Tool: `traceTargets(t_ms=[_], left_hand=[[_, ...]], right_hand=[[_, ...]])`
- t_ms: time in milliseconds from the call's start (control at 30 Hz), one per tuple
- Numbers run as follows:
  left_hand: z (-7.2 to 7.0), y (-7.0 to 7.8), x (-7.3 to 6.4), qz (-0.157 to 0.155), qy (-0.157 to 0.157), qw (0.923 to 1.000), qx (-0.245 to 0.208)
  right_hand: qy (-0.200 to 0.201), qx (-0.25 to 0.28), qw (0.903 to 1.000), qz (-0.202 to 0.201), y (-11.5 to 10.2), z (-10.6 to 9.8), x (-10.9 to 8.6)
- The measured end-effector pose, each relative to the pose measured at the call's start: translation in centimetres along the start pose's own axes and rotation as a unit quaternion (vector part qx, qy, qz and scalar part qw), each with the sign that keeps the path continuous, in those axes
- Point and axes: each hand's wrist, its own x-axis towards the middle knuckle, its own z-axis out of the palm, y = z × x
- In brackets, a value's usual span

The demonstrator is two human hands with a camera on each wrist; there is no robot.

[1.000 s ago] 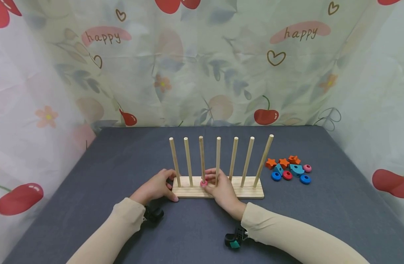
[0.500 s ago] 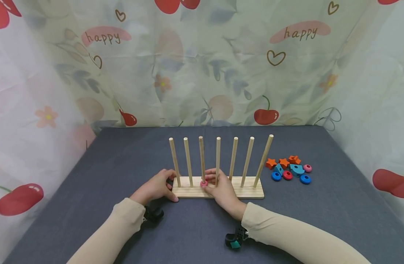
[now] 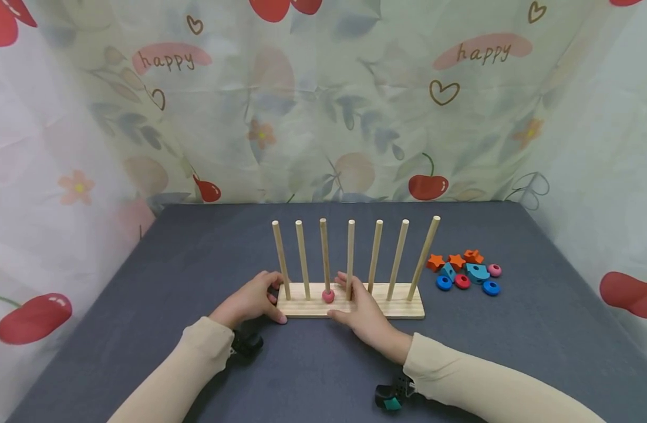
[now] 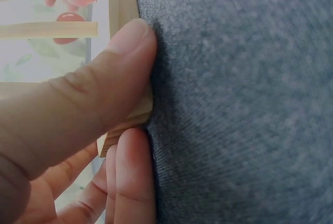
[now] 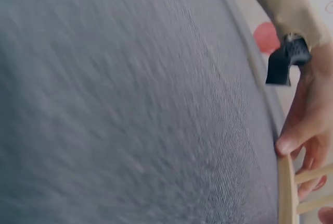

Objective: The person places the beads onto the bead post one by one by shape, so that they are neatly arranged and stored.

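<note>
A pale wooden peg board (image 3: 302, 310) with several upright dowels stands mid-table in the head view. My left hand (image 3: 250, 301) grips its left end; the left wrist view shows the thumb (image 4: 127, 52) along the front edge and the fingers around the end. Low on the third dowel from the left sits a pink bead (image 3: 328, 296), touching the base. My right hand (image 3: 370, 314) is just right of this bead, thumb and fingers spread apart with nothing held. Some of its fingers are partly hidden behind a dowel. The right wrist view shows mostly tablecloth.
To the right of the board lies a loose group: orange stars (image 3: 456, 261), light-blue pieces (image 3: 477, 272), blue rings (image 3: 491, 288), a red ring (image 3: 462, 282) and another pink bead (image 3: 494, 270). A dark cloth (image 3: 207, 247) covers the table; printed curtains (image 3: 313, 117) surround it.
My right hand has let go of the pink bead and shifted slightly right, its thumb and fingers parting. The bead stays on the third dowel, and my left hand has not moved.
</note>
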Motion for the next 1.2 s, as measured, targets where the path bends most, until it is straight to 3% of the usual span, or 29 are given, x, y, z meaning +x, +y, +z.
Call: traceTargets(t_ms=[200,400,567,700,933,1200], left_hand=[[0.0,0.1,0.0,-0.004,0.0,1.0,0.004],[-0.1,0.2,0.0,-0.007,0.002,0.9999,0.008],[-0.1,0.0,0.0,-0.005,0.001,1.0,0.004],[0.0,-0.1,0.0,-0.004,0.001,1.0,-0.001],[0.0,0.0,-0.1,-0.003,0.002,1.0,0.001],[0.0,-0.2,0.1,0.001,0.006,1.0,0.004]], right_hand=[[-0.034,-0.039,0.9977,0.044,-1.0,-1.0,-1.7],[-0.092,-0.021,0.9918,0.086,-2.6,-2.7,-3.3],[-0.163,0.014,0.9832,0.08,-3.8,-5.0,-4.2],[-0.187,0.024,0.9794,0.072,-4.6,-7.3,-4.7],[-0.167,0.011,0.9854,0.031,-6.1,-12.0,-5.8],[-0.076,-0.015,0.9956,-0.053,-6.6,-18.4,-6.7]])
